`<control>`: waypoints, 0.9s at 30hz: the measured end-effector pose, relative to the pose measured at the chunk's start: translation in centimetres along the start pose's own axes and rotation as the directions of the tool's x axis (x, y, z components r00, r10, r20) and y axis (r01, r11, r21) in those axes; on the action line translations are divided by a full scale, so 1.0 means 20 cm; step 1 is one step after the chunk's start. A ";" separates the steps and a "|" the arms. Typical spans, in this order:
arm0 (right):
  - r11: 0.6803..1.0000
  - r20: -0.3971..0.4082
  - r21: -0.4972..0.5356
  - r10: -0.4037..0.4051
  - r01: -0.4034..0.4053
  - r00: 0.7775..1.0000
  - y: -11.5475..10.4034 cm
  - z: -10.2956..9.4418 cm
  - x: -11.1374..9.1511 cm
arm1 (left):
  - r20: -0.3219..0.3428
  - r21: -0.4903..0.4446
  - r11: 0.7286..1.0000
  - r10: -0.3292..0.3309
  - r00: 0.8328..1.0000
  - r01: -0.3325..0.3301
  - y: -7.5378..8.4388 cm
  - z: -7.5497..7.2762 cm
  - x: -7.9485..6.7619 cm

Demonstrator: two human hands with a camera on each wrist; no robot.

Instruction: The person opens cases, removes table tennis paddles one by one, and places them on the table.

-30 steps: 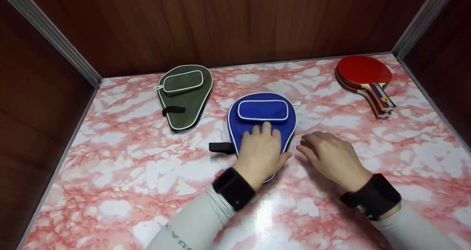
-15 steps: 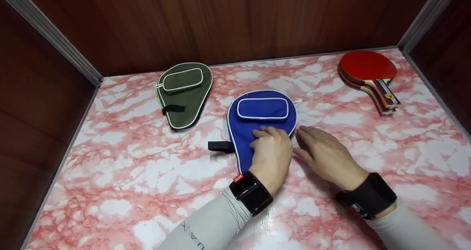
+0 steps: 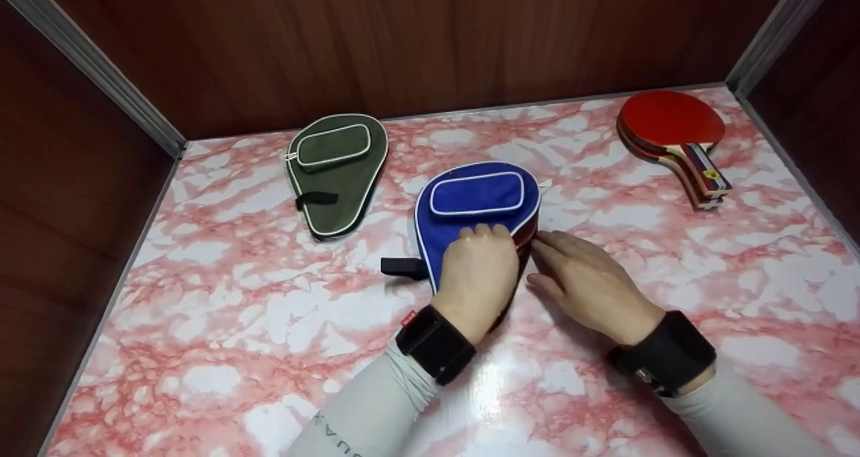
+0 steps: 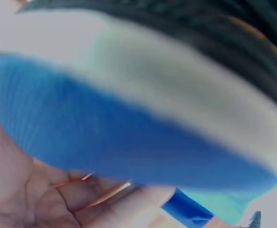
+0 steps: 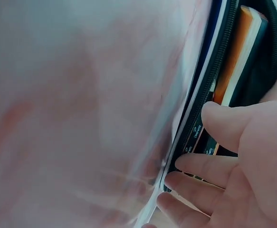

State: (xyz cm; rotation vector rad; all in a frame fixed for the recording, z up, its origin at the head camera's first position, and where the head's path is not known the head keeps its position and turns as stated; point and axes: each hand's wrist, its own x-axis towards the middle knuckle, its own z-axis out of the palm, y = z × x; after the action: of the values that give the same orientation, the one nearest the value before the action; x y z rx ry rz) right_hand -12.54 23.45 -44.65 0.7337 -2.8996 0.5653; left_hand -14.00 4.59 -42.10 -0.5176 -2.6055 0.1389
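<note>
A blue table tennis bat case with white piping lies mid-table, unzipped along its right side. My left hand grips its upper flap with curled fingers and lifts that right edge. Blue fabric fills much of the left wrist view, blurred, above the palm. My right hand is at the gap, fingers mostly straight, fingertips touching the lower edge by the zip. Inside the opening, the right wrist view shows the orange-and-pale edge of a bat. The rest of that bat is hidden.
A green bat case with white piping lies at the back left. Stacked red table tennis bats lie at the back right. A black strap sticks out left of the blue case. Wooden panels enclose the table.
My left hand has gone from resting on the blue case to its right edge, then gripped and raised the flap, opening a gap. My right hand has moved left against the case.
</note>
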 end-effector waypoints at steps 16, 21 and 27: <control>0.993 -0.067 -0.097 -0.077 0.071 0.995 -0.02 0.01 0.04 | -0.005 -0.600 0.794 -0.123 0.992 0.095 -0.32 0.02 -0.15; 0.988 -0.078 -0.126 -0.096 0.085 0.992 -0.02 0.01 0.04 | -0.019 -0.681 0.721 -0.190 0.982 0.126 -0.40 0.01 -0.21; 0.986 -0.073 -0.140 -0.098 0.087 0.993 -0.03 0.01 0.06 | -0.067 -0.664 0.736 -0.231 0.971 0.129 -0.54 0.00 -0.29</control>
State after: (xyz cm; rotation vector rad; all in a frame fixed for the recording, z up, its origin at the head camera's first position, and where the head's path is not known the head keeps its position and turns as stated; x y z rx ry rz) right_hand -13.22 22.38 -44.43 0.8015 -2.7807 0.3734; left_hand -12.83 -7.65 -42.59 -0.4688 -2.4831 -0.8877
